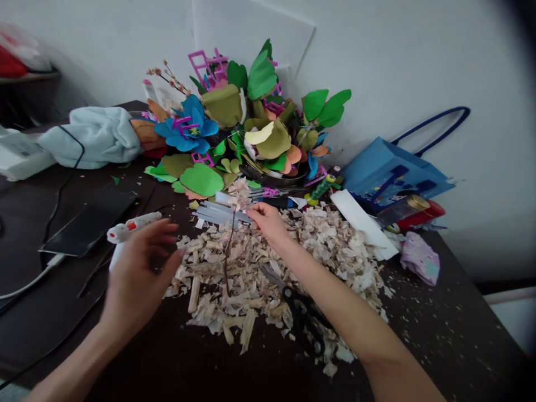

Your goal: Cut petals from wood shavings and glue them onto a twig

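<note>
Both forearms are cut off by the bottom edge of the view. Black-handled scissors (302,318) are seen lying on a heap of pale wood shavings (245,290), just below the right forearm. The heap is spread over a dark table (460,312).

The left hand (136,279) is held open above the table's near edge, its fingers (165,230) spread and curved, and nothing is gripped. A white hot glue gun (129,229) with a red mark is seen just behind that hand and is partly hidden by it; whether they touch cannot be told. The right hand (268,219) is closed in a narrow pinch on a thin dark twig (229,257), which is tipped with pale shaving petals (239,194) and stands over the heap. The pinched section is hidden by the fingers.

Clear glue sticks (218,212) lie beyond the hands. A dark phone or tablet (87,220) lies to the left, and a white strip (360,223) and crumpled purple paper (420,258) lie to the right. Farther back, a mound of blue, green and tan paper flowers (188,125) is set against the wall, beside a blue bag (396,173). The bag's printed design cannot be read, and no brand or wording can be made out anywhere.
</note>
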Demonstrator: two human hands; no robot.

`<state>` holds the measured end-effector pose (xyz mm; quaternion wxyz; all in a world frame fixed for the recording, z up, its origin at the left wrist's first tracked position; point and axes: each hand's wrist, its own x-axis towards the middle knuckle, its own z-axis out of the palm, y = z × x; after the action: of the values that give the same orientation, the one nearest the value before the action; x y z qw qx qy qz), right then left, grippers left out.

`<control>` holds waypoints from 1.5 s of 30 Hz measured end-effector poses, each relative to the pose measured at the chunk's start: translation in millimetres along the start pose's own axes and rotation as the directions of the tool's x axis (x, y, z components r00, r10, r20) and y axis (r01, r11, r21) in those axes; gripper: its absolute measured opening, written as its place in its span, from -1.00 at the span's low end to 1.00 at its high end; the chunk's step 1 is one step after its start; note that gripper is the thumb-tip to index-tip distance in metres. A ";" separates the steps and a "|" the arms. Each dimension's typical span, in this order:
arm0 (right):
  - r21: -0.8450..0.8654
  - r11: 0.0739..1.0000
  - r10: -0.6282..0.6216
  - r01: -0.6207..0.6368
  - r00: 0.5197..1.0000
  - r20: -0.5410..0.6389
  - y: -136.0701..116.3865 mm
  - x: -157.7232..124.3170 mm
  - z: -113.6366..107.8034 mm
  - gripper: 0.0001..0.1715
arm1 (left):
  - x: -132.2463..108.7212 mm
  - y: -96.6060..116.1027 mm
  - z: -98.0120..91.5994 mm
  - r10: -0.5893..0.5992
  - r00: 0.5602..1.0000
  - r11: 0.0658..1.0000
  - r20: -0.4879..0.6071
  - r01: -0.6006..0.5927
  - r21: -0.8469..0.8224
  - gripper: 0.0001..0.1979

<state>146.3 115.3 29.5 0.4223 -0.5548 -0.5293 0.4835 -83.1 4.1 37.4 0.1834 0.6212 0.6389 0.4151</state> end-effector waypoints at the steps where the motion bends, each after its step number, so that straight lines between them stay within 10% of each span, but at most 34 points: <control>1: -0.016 1.000 -0.016 0.015 1.000 -0.007 1.6 2.6 1.1 -0.82 | 9.1 6.4 10.2 -0.006 0.996 0.996 0.093 0.015 -0.092 -0.57; 6: -0.090 0.991 -0.102 0.099 0.994 -0.029 9.3 13.7 3.9 -0.81 | 63.8 12.4 63.5 0.013 0.956 0.961 0.293 0.068 -0.266 -0.61; 13: -0.207 0.963 -0.183 0.172 0.983 -0.034 11.8 23.4 10.2 -0.82 | 96.0 -2.0 106.9 -0.036 0.962 0.966 0.270 0.103 -0.237 -0.62; 45: -0.451 0.879 -0.209 0.151 0.975 -0.079 5.2 27.7 21.3 -0.85 | 97.4 -1.7 122.6 0.004 0.971 0.971 0.239 0.053 -0.234 -0.79</control>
<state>125.5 141.5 18.1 0.3607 -0.6138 -0.6469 0.2732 -8.0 133.5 -8.6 0.3371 0.6317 0.5654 0.4094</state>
